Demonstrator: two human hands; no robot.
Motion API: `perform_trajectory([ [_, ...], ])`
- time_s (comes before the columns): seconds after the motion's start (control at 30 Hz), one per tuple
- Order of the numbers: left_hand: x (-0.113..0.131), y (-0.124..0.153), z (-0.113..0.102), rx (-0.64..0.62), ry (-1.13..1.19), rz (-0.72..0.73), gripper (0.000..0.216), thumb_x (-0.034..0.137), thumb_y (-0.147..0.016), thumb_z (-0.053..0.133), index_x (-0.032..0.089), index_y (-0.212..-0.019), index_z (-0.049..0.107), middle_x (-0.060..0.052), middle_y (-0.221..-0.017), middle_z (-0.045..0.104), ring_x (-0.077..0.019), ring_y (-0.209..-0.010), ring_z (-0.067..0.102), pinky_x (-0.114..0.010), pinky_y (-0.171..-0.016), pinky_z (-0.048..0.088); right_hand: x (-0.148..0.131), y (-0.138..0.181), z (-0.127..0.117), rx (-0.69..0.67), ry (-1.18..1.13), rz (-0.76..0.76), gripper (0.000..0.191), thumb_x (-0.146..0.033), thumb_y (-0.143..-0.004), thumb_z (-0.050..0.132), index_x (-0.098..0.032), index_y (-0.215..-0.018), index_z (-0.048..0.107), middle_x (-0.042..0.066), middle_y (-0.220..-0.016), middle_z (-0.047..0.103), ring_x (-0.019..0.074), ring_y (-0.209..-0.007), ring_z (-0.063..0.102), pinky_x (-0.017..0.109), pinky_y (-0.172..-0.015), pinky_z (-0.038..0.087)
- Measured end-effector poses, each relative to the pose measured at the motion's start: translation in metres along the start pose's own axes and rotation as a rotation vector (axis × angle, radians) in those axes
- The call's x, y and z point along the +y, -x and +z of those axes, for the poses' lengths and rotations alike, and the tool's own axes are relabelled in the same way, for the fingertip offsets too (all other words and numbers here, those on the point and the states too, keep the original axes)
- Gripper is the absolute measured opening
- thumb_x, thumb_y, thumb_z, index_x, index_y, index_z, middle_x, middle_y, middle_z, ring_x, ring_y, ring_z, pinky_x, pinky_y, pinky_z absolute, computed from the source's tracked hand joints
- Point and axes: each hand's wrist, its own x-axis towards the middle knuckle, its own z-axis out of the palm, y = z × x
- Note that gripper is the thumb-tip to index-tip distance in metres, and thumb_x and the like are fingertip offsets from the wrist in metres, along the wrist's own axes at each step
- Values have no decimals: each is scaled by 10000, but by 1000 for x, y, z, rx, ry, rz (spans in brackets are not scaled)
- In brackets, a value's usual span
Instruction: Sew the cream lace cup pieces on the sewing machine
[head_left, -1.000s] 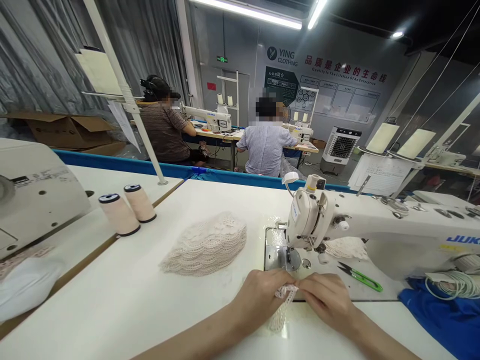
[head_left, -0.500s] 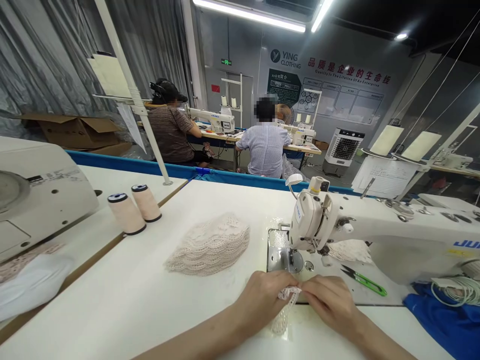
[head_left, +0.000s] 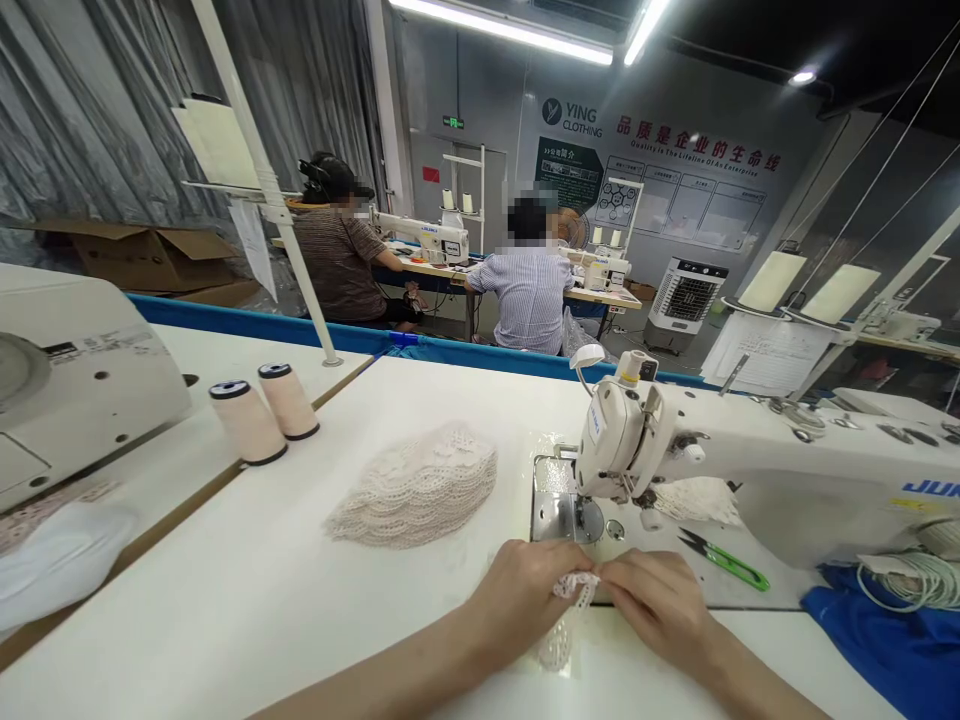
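Note:
My left hand (head_left: 517, 590) and my right hand (head_left: 652, 598) meet on the white table (head_left: 247, 590), both pinched on a narrow strip of cream lace (head_left: 568, 600) that hangs down between them. They lie just in front of the needle plate (head_left: 559, 512) of a white sewing machine (head_left: 750, 470). A heap of the same lace pieces (head_left: 416, 488) sits to the left of the machine head. More lace (head_left: 694, 500) lies under the machine arm.
Green-handled thread snips (head_left: 724, 560) lie right of my right hand. Two pale thread cones (head_left: 262, 410) stand at the left by another machine (head_left: 75, 370). Blue cloth (head_left: 885, 640) and white cord (head_left: 911, 575) are at the right. Two people sew at tables behind.
The hands stay pinched on the lace strip in the same spot; only the view has shifted slightly.

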Motion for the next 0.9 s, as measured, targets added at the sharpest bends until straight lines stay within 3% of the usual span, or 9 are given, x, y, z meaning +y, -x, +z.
perform_trajectory([
  [0.33, -3, 2, 4, -16, -3, -20, 258, 17, -712, 601, 202, -886, 649, 33, -837, 734, -134, -713, 686, -201, -602, 500, 4, 4, -1, -78, -15, -43, 184, -56, -893, 497, -154, -1023, 583, 37, -748, 683, 119, -582, 607, 234, -505, 445],
  [0.9, 3, 0, -1, -76, 8, -98, 269, 27, -694, 559, 218, -849, 669, 37, -788, 729, -123, -629, 643, -205, -564, 451, 4, 9, 1, -75, -55, -26, 173, -72, -888, 500, -161, -1000, 596, 34, -742, 680, 122, -599, 617, 234, -520, 469],
])
